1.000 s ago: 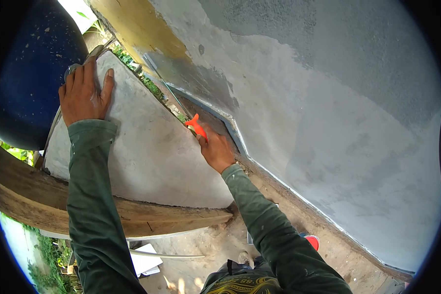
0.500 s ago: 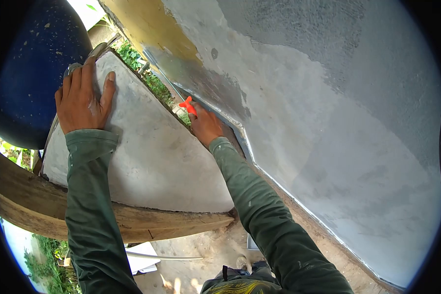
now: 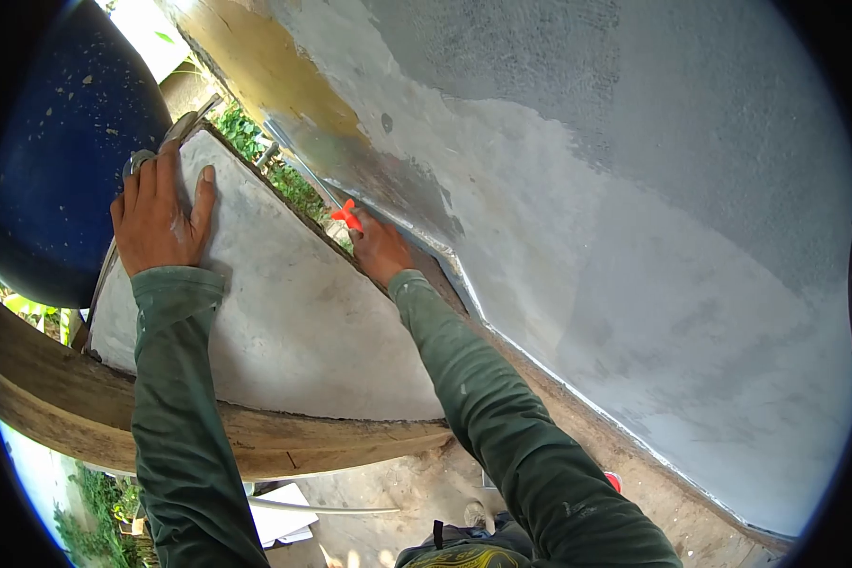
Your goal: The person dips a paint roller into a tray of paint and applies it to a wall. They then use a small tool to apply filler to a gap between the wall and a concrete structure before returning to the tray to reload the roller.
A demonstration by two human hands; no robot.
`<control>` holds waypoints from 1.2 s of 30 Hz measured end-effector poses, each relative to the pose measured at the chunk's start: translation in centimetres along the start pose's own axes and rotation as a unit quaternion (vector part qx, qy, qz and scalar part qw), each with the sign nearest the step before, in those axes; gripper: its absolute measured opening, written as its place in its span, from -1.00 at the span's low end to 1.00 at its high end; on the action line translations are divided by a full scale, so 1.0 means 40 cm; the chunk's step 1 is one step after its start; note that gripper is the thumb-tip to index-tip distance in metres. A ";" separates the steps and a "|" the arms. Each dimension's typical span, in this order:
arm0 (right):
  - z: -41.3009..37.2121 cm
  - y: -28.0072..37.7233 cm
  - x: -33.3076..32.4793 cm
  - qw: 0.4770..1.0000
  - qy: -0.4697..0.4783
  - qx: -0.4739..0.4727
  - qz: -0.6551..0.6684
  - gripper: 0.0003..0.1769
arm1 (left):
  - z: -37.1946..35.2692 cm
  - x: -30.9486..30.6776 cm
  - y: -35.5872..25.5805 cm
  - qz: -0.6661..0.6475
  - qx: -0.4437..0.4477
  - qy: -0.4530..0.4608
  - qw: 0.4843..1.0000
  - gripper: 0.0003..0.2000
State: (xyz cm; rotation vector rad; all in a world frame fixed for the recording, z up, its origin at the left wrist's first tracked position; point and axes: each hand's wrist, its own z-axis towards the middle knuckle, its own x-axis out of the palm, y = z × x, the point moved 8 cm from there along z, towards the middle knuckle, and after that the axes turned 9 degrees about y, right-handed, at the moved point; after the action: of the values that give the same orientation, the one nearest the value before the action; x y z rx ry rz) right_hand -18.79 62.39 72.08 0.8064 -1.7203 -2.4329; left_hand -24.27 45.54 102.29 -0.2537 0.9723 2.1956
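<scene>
My left hand (image 3: 161, 213) lies with spread fingers on the grey triangular slab (image 3: 303, 331), its fingertips reaching over the slab's upper left edge beside the dark blue rounded object. My right hand (image 3: 381, 248) is closed round the orange-red handle (image 3: 347, 216) of a tool. From the handle a thin metal shaft (image 3: 317, 182) runs up and left along the lower edge of the grey and yellow wall (image 3: 559, 227), in the gap between slab and wall. The far end of the tool is hard to make out.
A large speckled blue object (image 3: 76, 161) stands at the upper left. A curved wooden beam (image 3: 303, 440) borders the slab below. Green plants (image 3: 293, 187) show through the gap. White sheets (image 3: 282, 516) and a pale strip lie on the floor, and something red shows beside my right sleeve.
The view has shifted slightly. My right hand and the tool have moved a little up and left along the wall edge. My left hand stays on the slab.
</scene>
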 end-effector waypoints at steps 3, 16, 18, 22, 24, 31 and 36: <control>-0.087 -0.023 -0.038 0.995 0.077 0.055 0.017 -0.49 | -0.002 0.004 0.003 -0.006 -0.001 0.005 1.000 -0.51; -0.483 -0.020 -0.270 0.999 0.030 0.019 0.034 -0.51 | -0.005 -0.007 -0.001 0.009 -0.003 -0.005 1.000 -0.51; -0.536 -0.018 -0.303 0.999 0.020 0.005 0.034 -0.51 | -0.005 -0.002 0.002 0.002 -0.003 -0.004 1.000 -0.51; -0.660 -0.010 -0.371 0.994 0.050 0.074 0.055 -0.49 | -0.007 -0.005 0.002 0.004 0.005 -0.028 1.000 -0.51; -0.723 -0.021 -0.395 0.993 0.051 0.085 0.059 -0.48 | -0.009 -0.010 0.000 0.003 0.010 -0.039 0.999 -0.52; -0.924 -0.027 -0.487 0.992 0.046 0.104 0.059 -0.52 | -0.010 -0.006 0.002 0.008 0.004 -0.043 0.999 -0.54; -1.048 -0.012 -0.549 0.992 0.034 0.113 0.055 -0.52 | -0.009 -0.004 0.003 0.009 0.001 -0.033 0.999 -0.53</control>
State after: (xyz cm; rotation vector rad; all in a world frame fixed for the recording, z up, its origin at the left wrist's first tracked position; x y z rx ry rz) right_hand 18.80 33.71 69.84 0.7806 -1.9826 -2.1434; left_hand -24.28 45.14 102.16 -0.1703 0.9432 2.2060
